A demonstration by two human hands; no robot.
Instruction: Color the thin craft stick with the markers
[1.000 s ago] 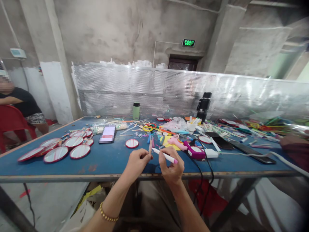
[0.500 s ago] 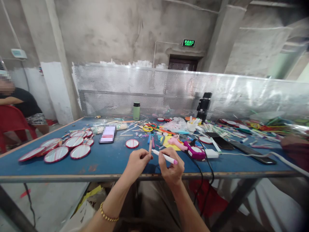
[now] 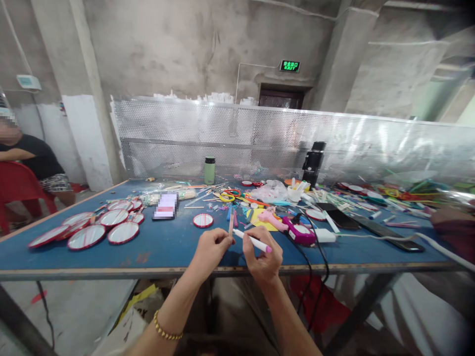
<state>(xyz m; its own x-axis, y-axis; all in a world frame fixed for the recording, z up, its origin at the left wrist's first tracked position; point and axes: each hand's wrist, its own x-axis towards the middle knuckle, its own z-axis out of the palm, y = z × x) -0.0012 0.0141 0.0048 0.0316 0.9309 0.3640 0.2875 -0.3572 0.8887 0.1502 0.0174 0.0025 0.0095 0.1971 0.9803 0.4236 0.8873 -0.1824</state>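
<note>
My left hand (image 3: 213, 247) pinches a flat wooden craft stick (image 3: 231, 222), held upright above the front of the blue table (image 3: 166, 254). In my right hand (image 3: 263, 257) is a white marker pen (image 3: 258, 243) with a pink end. The pen's tip points left and is at or very close to the stick; whether it touches I cannot tell. Just beyond my left hand lies a small round red-rimmed disc (image 3: 203, 220). A pink glue gun (image 3: 272, 217) and a yellow piece (image 3: 254, 216) lie beyond my right hand.
Several red-rimmed discs (image 3: 123, 232) lie at the left, near a lit phone (image 3: 165, 205). A purple device (image 3: 301, 232) with black cables sits right of my hands. Dark phones (image 3: 386, 233) lie farther right. A green bottle (image 3: 210, 171) stands at the back. A person (image 3: 40, 160) sits far left.
My right hand and the marker have shifted very slightly left. My left hand and the stick look unmoved.
</note>
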